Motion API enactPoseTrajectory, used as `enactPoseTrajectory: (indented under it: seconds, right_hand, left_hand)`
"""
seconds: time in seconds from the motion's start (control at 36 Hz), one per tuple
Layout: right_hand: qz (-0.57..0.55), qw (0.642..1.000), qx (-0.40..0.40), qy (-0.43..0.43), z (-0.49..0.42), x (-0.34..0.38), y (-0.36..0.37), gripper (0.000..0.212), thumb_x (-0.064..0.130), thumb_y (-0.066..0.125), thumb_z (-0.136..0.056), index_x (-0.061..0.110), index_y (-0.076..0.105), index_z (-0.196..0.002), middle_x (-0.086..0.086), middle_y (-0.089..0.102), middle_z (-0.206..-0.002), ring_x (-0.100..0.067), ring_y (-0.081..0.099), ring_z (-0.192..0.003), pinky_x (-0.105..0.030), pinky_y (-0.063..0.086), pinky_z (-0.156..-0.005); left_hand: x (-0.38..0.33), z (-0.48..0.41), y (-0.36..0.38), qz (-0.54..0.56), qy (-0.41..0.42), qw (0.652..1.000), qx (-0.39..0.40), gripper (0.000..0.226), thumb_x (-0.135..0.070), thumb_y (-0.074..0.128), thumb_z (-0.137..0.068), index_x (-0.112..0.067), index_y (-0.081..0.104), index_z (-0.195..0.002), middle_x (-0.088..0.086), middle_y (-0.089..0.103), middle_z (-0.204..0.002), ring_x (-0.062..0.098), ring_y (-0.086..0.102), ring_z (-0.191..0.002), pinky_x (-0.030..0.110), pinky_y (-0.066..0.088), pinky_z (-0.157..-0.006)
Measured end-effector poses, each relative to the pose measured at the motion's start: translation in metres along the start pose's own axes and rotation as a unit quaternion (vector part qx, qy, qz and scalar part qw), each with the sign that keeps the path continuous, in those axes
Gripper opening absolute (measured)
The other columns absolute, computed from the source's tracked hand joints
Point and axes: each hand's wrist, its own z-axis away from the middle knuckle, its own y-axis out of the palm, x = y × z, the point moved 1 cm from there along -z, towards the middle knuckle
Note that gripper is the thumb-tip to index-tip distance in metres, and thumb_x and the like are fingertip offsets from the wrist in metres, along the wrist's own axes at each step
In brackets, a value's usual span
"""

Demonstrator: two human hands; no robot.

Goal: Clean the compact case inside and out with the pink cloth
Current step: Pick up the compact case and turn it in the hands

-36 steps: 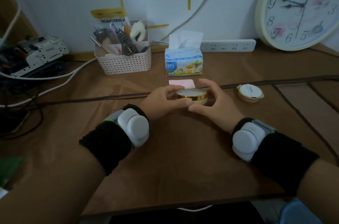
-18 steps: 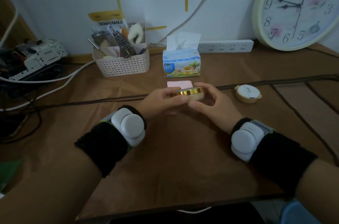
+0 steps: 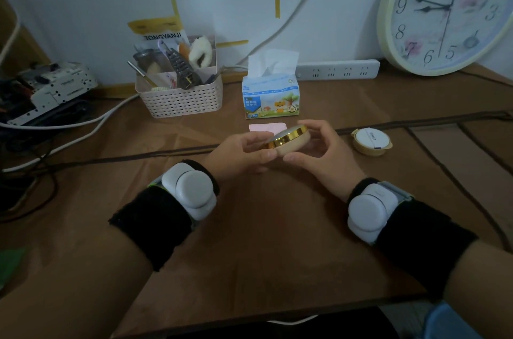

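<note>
Compact case tilted, seemingly shut

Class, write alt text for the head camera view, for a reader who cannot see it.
Both hands, left hand and right hand, hold a closed gold-rimmed compact case tilted above a brown table. The pink cloth lies flat behind it, before a tissue pack.

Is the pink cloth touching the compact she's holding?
Apart. The head view shows the compact lifted off the table in both hands, while the pink cloth lies flat on the table behind it, untouched.
</note>
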Motion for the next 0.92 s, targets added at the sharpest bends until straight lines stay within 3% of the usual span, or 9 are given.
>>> enactPoseTrajectory:
  seconds: [0.14, 0.25, 0.39, 0.5, 0.56, 0.72, 0.78, 0.83, 0.92]
  right_hand:
    - [-0.046, 0.999, -0.019, -0.018, 0.0002, 0.0020, -0.0014, 0.057, 0.023, 0.077, -0.069, 0.026, 0.049, -0.119, 0.018, 0.056, -0.106, 0.018, 0.059, -0.085, -0.001, 0.044, -0.068]
    - [-0.053, 0.998, -0.027, -0.025, 0.0000, 0.0019, -0.0017, 0.048, 0.018, 0.074, -0.073, 0.023, 0.051, -0.115, 0.015, 0.057, -0.105, 0.015, 0.061, -0.084, -0.001, 0.044, -0.069]
    - [-0.029, 0.998, -0.028, -0.037, -0.0002, 0.0002, -0.0015, 0.037, 0.020, 0.074, -0.073, 0.030, 0.055, -0.103, 0.013, 0.061, -0.101, 0.008, 0.064, -0.085, -0.006, 0.048, -0.073]
    - [0.001, 0.998, -0.010, -0.058, -0.0001, 0.0006, -0.0028, 0.022, 0.018, 0.067, -0.080, 0.033, 0.060, -0.094, 0.014, 0.064, -0.097, 0.003, 0.063, -0.089, -0.018, 0.051, -0.084]
    - [-0.001, 0.998, -0.005, -0.062, -0.0004, 0.0004, -0.0026, 0.020, 0.016, 0.066, -0.080, 0.030, 0.062, -0.094, 0.011, 0.065, -0.097, 0.001, 0.063, -0.090, -0.020, 0.050, -0.086]
    - [-0.008, 0.999, 0.023, -0.039, -0.0016, -0.0004, -0.0014, 0.034, 0.020, 0.064, -0.082, 0.040, 0.053, -0.107, 0.019, 0.061, -0.097, 0.017, 0.058, -0.089, -0.003, 0.045, -0.077]
    - [-0.016, 0.999, 0.043, -0.022, -0.0015, -0.0016, -0.0007, 0.035, 0.023, 0.061, -0.085, 0.038, 0.052, -0.116, 0.023, 0.058, -0.101, 0.012, 0.058, -0.096, -0.011, 0.047, -0.084]
    - [-0.020, 0.998, 0.064, -0.008, -0.0010, -0.0018, -0.0002, 0.039, 0.026, 0.057, -0.087, 0.032, 0.050, -0.125, 0.021, 0.057, -0.104, 0.007, 0.058, -0.100, -0.017, 0.049, -0.087]
    - [-0.028, 0.996, 0.079, -0.008, -0.0003, -0.0013, 0.0009, 0.042, 0.027, 0.055, -0.089, 0.031, 0.047, -0.130, 0.021, 0.056, -0.102, 0.013, 0.058, -0.096, -0.011, 0.050, -0.081]
  left_hand:
    - [-0.0030, -0.0019, -0.0005, 0.042, 0.014, 0.999, -0.005, 0.048, 0.002, 0.051, -0.088, -0.007, 0.042, -0.134, 0.012, 0.053, -0.127, 0.015, 0.059, -0.098, 0.018, 0.056, -0.072]
    - [-0.0049, -0.0029, -0.0001, 0.079, 0.010, 0.996, -0.026, 0.048, 0.005, 0.046, -0.090, -0.004, 0.039, -0.136, 0.015, 0.049, -0.132, 0.019, 0.056, -0.100, 0.018, 0.054, -0.073]
    - [-0.0085, -0.0041, 0.0043, 0.040, -0.001, 0.999, -0.034, 0.056, -0.006, 0.055, -0.087, -0.003, 0.035, -0.139, 0.005, 0.052, -0.117, 0.009, 0.057, -0.086, 0.015, 0.053, -0.066]
    - [-0.0060, -0.0045, 0.0023, -0.052, 0.013, 0.997, -0.059, 0.067, -0.018, 0.065, -0.082, -0.007, 0.035, -0.140, 0.013, 0.049, -0.130, 0.019, 0.055, -0.108, 0.028, 0.048, -0.093]
    - [-0.0042, -0.0045, 0.0000, -0.066, 0.010, 0.996, -0.056, 0.067, -0.020, 0.067, -0.081, -0.009, 0.036, -0.140, 0.012, 0.050, -0.130, 0.020, 0.054, -0.114, 0.027, 0.046, -0.097]
    - [-0.0023, -0.0024, 0.0004, 0.039, -0.026, 0.999, -0.021, 0.053, -0.008, 0.061, -0.083, -0.004, 0.042, -0.132, 0.008, 0.056, -0.119, 0.014, 0.059, -0.096, 0.018, 0.051, -0.078]
    - [-0.0033, -0.0022, -0.0005, 0.048, -0.020, 0.999, -0.006, 0.048, -0.007, 0.061, -0.082, -0.005, 0.047, -0.127, 0.009, 0.059, -0.117, 0.016, 0.060, -0.100, 0.023, 0.050, -0.087]
    - [-0.0047, -0.0030, -0.0020, 0.030, -0.018, 0.999, -0.007, 0.063, -0.011, 0.069, -0.075, -0.004, 0.043, -0.132, 0.013, 0.054, -0.130, 0.023, 0.055, -0.116, 0.033, 0.042, -0.103]
    - [-0.0064, -0.0049, -0.0020, -0.021, -0.011, 0.999, -0.022, 0.082, -0.028, 0.069, -0.064, -0.008, 0.041, -0.138, 0.011, 0.049, -0.134, 0.023, 0.050, -0.123, 0.038, 0.036, -0.109]
